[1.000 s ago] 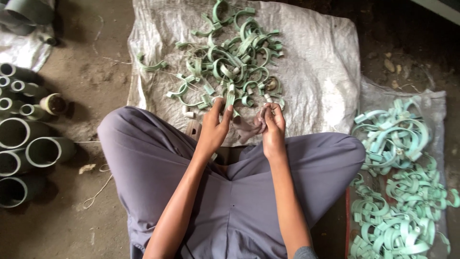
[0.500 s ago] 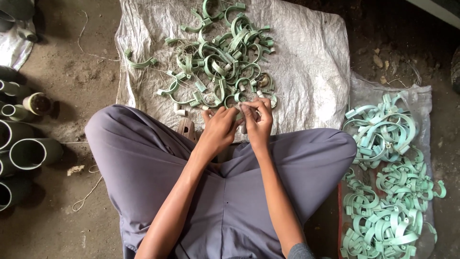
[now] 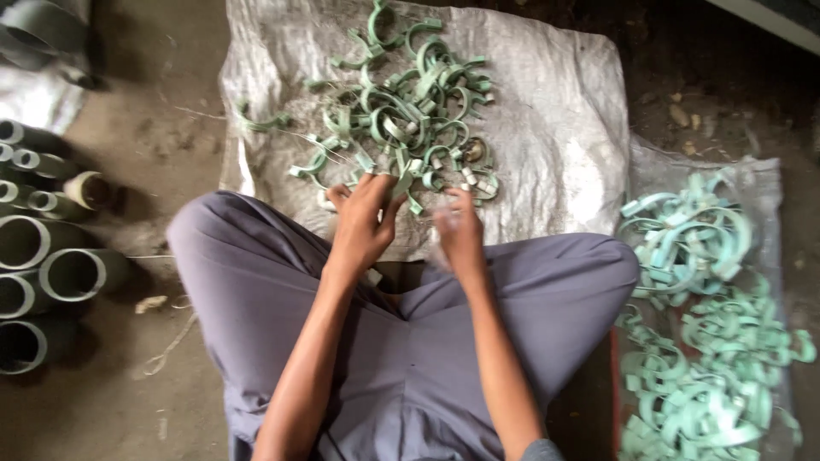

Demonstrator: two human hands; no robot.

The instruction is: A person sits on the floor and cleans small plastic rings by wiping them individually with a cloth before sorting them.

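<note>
We sit cross-legged on the floor (image 3: pixel 154 171); a grey woven sack (image 3: pixel 555 145) lies spread at the far side w/ a heap of green pipe clamps (image 3: pixel 401 119) on it. To the right, a bigger pile of clamps (image 3: pixel 709 333); to the left, pipe sections (image 3: pixel 51 265). Our left hand (image 3: pixel 363 226) has its fingers closed on one green clamp (image 3: pixel 401 183) at the heap's near edge. Our right hand (image 3: pixel 461 235) is blurred, so we can't tell its grip. Risk, we'd say: clamps interlock, so pulling one may drag others off the sack.

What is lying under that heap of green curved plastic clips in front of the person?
A grey woven sack spread on the dirt floor lies under the green curved plastic clips. Whatever is beneath the sack is covered.
</note>
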